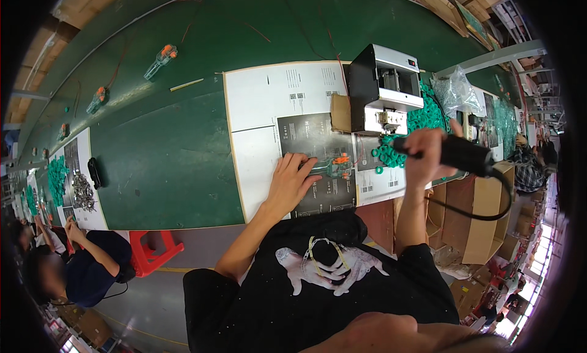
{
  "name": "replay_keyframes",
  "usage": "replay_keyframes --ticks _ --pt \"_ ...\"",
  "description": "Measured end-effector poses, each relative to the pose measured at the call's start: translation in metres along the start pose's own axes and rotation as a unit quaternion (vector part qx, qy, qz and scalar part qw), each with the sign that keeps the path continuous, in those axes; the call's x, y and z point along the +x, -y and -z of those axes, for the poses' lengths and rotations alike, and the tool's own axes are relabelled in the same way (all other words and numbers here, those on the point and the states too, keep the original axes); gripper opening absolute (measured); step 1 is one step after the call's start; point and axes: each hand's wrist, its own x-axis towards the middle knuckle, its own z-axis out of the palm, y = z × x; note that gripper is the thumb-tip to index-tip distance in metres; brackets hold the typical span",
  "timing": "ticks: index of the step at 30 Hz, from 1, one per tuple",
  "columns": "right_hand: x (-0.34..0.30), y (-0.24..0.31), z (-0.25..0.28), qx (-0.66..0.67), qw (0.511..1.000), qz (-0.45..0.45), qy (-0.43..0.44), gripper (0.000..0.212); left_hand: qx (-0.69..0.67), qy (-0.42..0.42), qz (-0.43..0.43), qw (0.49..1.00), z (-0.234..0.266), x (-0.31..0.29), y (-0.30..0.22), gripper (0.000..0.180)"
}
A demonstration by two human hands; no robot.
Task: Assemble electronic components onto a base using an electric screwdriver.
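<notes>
On the printed sheet in front of me lies a clear plastic assembly with orange parts [340,163]. My left hand [286,185] holds its left end, fingers and thumb closed about it. Some of that end is hidden under the fingers. My right hand [426,152] grips a black corded electric screwdriver [468,155] to the right of the assembly. Held nearly level, the tool points left and is apart from the assembly. Small green rings [387,155] lie loose just beyond its front end.
A black and white machine [386,99] stands beyond the rings, beside a cardboard piece [340,113]. A clear plastic bag [457,90] lies to its right. More clear-and-orange assemblies [162,60] lie far left on the green table [165,169]. Another person [101,261] works at left, near a red stool [153,253].
</notes>
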Motion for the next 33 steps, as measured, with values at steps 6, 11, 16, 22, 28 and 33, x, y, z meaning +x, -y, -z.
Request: replay_keyframes --ticks 6,11,16,22,28,33 --pt "0.029 -0.013 0.017 -0.080 0.996 0.029 0.014 0.036 0.000 0.011 -0.012 1.000 -0.001 0.006 -0.006 0.042" --pt "0.022 -0.007 0.013 -0.111 0.992 -0.055 0.031 0.034 -0.002 0.025 -0.020 0.999 -0.001 0.010 -0.005 0.042" --pt "-0.036 0.000 0.001 -0.032 0.994 -0.089 0.060 0.034 -0.002 0.014 -0.029 0.999 -0.004 0.014 -0.003 0.043" --pt "-0.070 -0.014 -0.008 0.036 0.967 -0.112 0.228 0.048 -0.008 0.006 -0.026 1.000 -0.008 0.016 -0.003 0.044" --pt "-0.082 -0.029 -0.004 0.016 0.963 -0.151 0.222 0.045 -0.009 0.006 -0.033 0.999 -0.008 0.017 0.003 0.045" --pt "-0.079 -0.030 -0.012 -0.049 0.944 -0.100 0.310 0.037 -0.018 -0.003 -0.039 0.999 -0.009 0.016 0.008 0.045"
